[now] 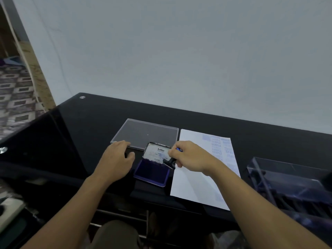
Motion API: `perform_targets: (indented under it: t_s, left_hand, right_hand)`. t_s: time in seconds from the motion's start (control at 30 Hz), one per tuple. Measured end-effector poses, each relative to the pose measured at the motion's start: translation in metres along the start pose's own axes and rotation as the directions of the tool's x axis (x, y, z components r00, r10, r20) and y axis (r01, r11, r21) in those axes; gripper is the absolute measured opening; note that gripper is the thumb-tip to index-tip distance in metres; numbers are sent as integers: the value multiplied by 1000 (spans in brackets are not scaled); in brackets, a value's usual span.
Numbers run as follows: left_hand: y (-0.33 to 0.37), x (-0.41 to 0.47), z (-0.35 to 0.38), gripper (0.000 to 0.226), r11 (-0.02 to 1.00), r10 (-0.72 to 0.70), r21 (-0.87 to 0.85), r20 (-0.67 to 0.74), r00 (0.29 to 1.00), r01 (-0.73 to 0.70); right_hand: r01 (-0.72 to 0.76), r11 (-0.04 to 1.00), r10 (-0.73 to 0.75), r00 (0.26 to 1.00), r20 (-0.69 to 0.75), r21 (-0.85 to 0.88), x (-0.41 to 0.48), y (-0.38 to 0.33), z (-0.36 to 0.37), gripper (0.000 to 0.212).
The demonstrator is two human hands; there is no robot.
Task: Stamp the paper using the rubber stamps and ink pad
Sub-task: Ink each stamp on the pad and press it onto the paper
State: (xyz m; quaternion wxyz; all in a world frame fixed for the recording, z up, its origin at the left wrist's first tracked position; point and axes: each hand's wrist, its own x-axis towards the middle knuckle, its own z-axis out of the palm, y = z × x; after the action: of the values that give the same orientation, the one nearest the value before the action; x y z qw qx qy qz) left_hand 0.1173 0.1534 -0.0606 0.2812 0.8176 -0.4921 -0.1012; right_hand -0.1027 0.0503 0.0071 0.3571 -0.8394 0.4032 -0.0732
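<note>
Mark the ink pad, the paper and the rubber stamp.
ink pad [151, 172]: head view, on its blue inked surface.
paper [194, 186]: head view, on its blank near part.
rubber stamp [172, 161]: head view, on its dark lower body.

The setting looks like a desk corner in a home or a small office; which of the two cannot be told. A glossy black glass-topped desk [93, 123] with a round metal corner stud [82, 97] stands against a plain pale grey wall [179, 51]. At the left an opening shows a grey-and-white patterned carpet [16, 90] on the floor beyond. The desk carries stationery: a white sheet of paper [194, 186] bearing blue stamp marks, an open blue ink pad [152, 172], a flat clear plastic lid [143, 133] and a clear plastic box [287, 177] with blurred dark contents.
</note>
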Motion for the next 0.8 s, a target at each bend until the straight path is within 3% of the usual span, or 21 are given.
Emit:
perform_targets:
  t_s: [0.13,0.47,0.8]
  left_hand:
    - [-23,-2,7,43,990,6,138,-32,999,-1]
    - [-33,-12,27,53,979,-15,203,-48,999,24]
    - [-35,-14,28,54,970,-1,243,-68,998,17]
  right_hand:
    - [54,993,-56,998,-15,-100,14,-11,22,31]
    - [164,959,-164,986,22,-231,32,-29,54,25]
    - [220,853,-292,953,-84,-474,27,-29,80,20]
